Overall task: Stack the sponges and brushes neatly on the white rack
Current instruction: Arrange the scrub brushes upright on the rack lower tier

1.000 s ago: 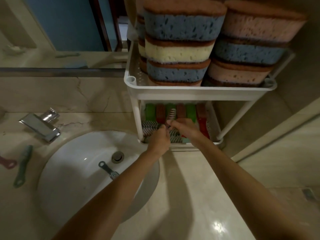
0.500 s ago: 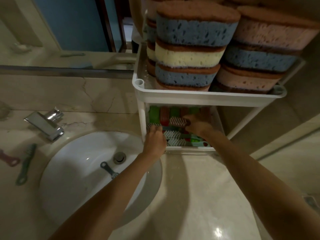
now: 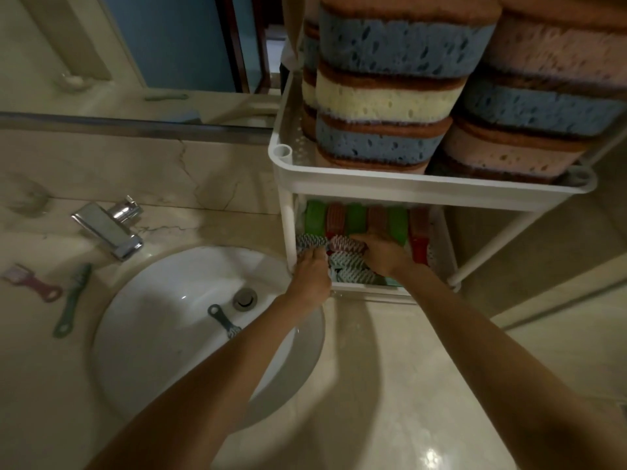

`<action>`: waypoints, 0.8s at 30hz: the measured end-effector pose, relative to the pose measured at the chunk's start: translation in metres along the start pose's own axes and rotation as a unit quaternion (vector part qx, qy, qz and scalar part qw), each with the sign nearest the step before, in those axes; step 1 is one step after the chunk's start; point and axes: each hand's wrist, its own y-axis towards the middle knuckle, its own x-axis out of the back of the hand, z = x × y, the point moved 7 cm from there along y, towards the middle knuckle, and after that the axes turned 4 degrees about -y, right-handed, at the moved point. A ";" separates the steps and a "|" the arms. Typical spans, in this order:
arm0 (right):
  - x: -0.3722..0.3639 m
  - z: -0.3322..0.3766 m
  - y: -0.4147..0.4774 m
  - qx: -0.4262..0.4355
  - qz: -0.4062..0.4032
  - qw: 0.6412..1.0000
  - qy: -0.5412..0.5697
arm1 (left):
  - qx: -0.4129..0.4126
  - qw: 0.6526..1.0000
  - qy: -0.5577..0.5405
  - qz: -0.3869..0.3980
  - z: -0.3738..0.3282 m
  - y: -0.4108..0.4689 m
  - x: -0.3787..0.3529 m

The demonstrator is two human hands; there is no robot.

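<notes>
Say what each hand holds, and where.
Left hand touches the grey-green bristled brush at its head; right hand covers the red bristled brush; grip cannot be told.

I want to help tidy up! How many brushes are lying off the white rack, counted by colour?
Pink brush on the counter: 1
Green brush on the counter: 1
Dark brush in the sink: 1
Total: 3

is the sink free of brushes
No, a dark-handled brush lies in the white sink beside the drain.
</notes>
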 end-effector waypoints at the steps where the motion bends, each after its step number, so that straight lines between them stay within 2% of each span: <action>1: 0.002 0.002 -0.002 0.000 -0.008 1.000 0.002 | -0.002 1.000 -0.017 -0.002 0.000 -0.002 0.001; 4: 0.011 0.014 -0.011 -0.009 -0.088 0.996 0.012 | -0.017 0.997 -0.078 -0.013 0.003 -0.015 0.008; 8: 0.015 0.056 -0.041 0.026 -0.260 0.961 0.092 | -0.031 0.982 -0.164 -0.089 0.029 -0.059 0.037; 11: -0.011 0.107 -0.065 0.100 -0.276 0.948 0.126 | 0.039 0.960 -0.220 -0.171 0.088 -0.097 0.052; 13: -0.038 0.146 -0.072 0.141 -0.230 0.952 0.143 | 0.119 0.949 -0.221 -0.192 0.136 -0.114 0.055; 16: -0.106 0.193 -0.066 0.142 -0.011 0.979 0.144 | 0.204 0.939 -0.209 -0.183 0.199 -0.122 0.053; 18: -0.155 0.205 -0.060 0.097 0.129 0.979 0.124 | 0.247 0.928 -0.231 -0.155 0.235 -0.121 0.044; 19: -0.172 0.208 -0.055 0.071 0.168 0.976 0.119 | 0.266 0.922 -0.243 -0.141 0.251 -0.119 0.040; 21: -0.194 0.207 -0.041 0.019 0.197 0.973 0.119 | 0.287 0.920 -0.239 -0.117 0.268 -0.114 0.038; 24: -0.217 0.211 -0.012 -0.051 0.195 0.972 0.120 | 0.296 0.928 -0.215 -0.077 0.286 -0.098 0.039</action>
